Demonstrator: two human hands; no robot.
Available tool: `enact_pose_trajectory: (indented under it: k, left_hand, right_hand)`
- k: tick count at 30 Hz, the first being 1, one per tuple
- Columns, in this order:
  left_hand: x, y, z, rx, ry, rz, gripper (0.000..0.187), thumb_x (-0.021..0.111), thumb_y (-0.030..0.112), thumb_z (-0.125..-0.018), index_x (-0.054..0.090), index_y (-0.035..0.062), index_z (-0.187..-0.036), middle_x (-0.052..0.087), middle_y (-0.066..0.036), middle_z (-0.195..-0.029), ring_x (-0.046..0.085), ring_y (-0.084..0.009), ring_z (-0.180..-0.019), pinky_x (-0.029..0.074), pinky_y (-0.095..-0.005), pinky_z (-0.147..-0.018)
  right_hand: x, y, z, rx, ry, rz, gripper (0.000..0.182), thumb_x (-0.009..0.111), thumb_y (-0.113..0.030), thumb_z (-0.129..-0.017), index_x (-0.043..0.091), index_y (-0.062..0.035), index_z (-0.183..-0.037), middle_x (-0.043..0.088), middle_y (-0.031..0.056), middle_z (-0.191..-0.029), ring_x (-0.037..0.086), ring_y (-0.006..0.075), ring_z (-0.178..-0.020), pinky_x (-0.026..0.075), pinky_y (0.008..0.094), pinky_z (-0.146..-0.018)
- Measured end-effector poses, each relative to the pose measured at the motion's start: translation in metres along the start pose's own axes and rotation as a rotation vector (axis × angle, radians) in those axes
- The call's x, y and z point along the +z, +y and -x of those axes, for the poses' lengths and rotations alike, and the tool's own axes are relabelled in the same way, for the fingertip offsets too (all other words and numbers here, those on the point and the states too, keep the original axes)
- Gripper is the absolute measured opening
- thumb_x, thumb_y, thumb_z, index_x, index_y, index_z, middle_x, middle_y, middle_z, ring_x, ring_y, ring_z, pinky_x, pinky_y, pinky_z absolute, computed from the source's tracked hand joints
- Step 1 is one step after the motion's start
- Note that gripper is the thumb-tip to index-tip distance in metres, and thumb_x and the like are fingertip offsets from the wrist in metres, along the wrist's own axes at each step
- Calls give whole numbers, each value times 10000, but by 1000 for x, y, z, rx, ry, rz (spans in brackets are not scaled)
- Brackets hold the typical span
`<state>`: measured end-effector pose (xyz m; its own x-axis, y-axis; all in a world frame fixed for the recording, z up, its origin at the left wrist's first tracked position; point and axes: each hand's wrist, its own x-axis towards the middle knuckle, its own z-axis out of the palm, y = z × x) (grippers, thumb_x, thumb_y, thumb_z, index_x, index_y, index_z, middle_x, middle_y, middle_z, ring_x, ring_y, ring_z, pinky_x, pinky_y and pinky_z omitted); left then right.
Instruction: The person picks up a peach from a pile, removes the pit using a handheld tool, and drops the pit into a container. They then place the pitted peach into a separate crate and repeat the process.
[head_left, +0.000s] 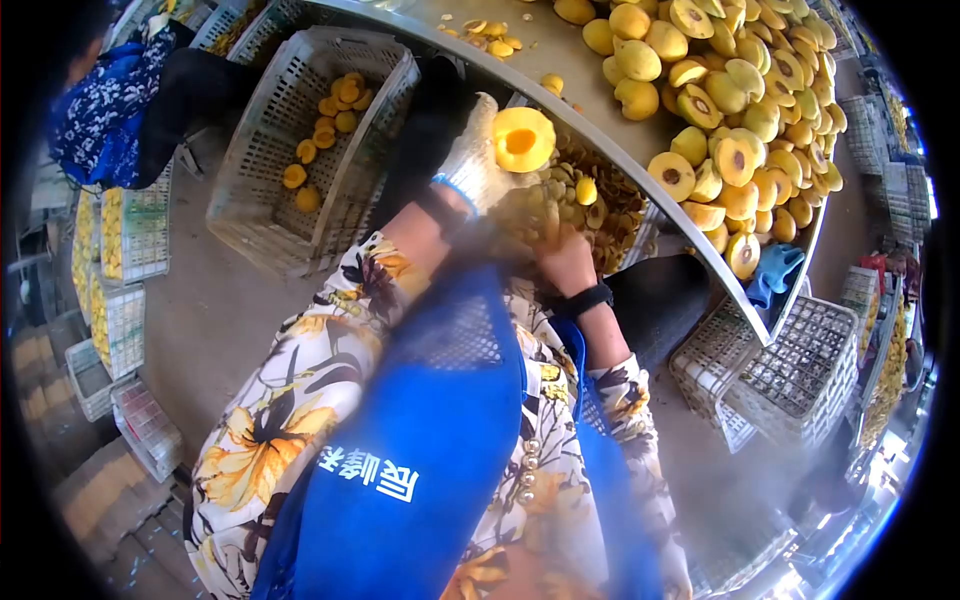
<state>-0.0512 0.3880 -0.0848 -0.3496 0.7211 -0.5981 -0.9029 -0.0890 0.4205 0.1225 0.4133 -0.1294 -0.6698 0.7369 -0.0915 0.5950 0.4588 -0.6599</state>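
Note:
My left hand (470, 168), in a white knitted glove with a blue cuff, grips a peeled yellow peach half (523, 139). The hollow where the pit was faces up. Lower and to the right is my bare right hand (565, 258), its fingers curled. A blur covers that area, so what it holds cannot be made out. Beneath the hands lies a heap of peels (610, 215) with some yellow pieces among them. Unpeeled peach halves (735, 130) are piled on the metal table (570, 80) just beyond, some with pits showing.
A grey plastic crate (290, 120) at the left contains several peeled halves. White crates (800, 350) stand at the right below the table's edge, near a blue cloth (775, 272). Another person (120, 110) sits at the upper left, beside stacked crates of yellow fruit (135, 235).

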Motion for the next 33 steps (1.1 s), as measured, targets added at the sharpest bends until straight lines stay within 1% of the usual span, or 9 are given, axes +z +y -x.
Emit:
enact_pose_trajectory:
  k: [3,5,7,9,14,20,26,31,33]
  left_hand:
    - [-44,35,-1,154,-71,-122,574,423,601,-818,522,80,-1037,602,-110,-906,600,-293,-778,470,-372,-516]
    - [-78,69,-4,384,159,-196,549,455,584,-813,538,84,-1024,606,-101,-903,603,-302,-784,486,-363,-533]
    - [-123,104,-23,852,496,-871,529,493,530,-815,570,58,-1041,608,-121,-992,592,-304,-889,495,-374,-678]
    - [-82,119,13,1076,824,-1687,484,543,447,-810,586,40,-1068,589,-143,-1077,559,-275,-994,437,-341,-841]
    - [39,36,-19,1228,63,-1740,439,558,450,-776,606,118,-1060,605,-93,-1061,566,-244,-991,438,-318,-846]
    - [150,-81,-51,658,-604,-2202,361,550,264,-743,556,152,-1086,616,-127,-1000,588,-282,-941,466,-409,-774]
    - [157,-83,-59,567,-582,-2078,404,584,202,-689,529,64,-1064,600,-177,-977,570,-308,-928,442,-377,-796]
    - [142,-76,-60,816,-426,-2086,350,619,261,-677,550,131,-995,621,-121,-900,588,-315,-850,463,-393,-741]
    - [131,-60,-47,967,-387,-1911,365,641,326,-682,548,121,-969,623,-115,-890,589,-314,-847,466,-389,-735]
  right_hand:
    - [2,3,2,28,-46,-16,296,578,-242,-745,508,40,-802,565,266,-688,566,420,-668,453,449,-585]
    - [-3,13,6,142,-65,-81,308,575,-253,-747,507,45,-787,573,254,-688,572,408,-662,453,441,-588]
    - [-7,11,5,322,-116,-233,322,569,-265,-751,507,51,-772,583,238,-694,578,395,-661,453,433,-601]
    - [-15,1,5,288,-126,-196,307,566,-261,-764,539,32,-852,598,220,-764,581,377,-693,459,426,-630]
    - [-3,15,12,211,-139,-164,288,573,-192,-753,544,14,-952,588,257,-860,579,380,-827,460,421,-736]
    - [-23,22,40,218,-14,-180,314,583,-216,-758,533,17,-963,585,261,-819,579,395,-781,464,433,-693]
    - [-43,14,60,288,142,-191,274,616,-191,-738,534,-3,-920,583,246,-741,572,411,-734,471,409,-615]
    - [-67,-8,47,350,465,-229,274,615,-145,-740,546,-8,-967,600,214,-757,610,363,-722,478,371,-621]
    - [-81,-8,39,312,580,-202,346,645,-158,-745,534,-19,-1041,625,150,-760,628,275,-719,482,325,-654]
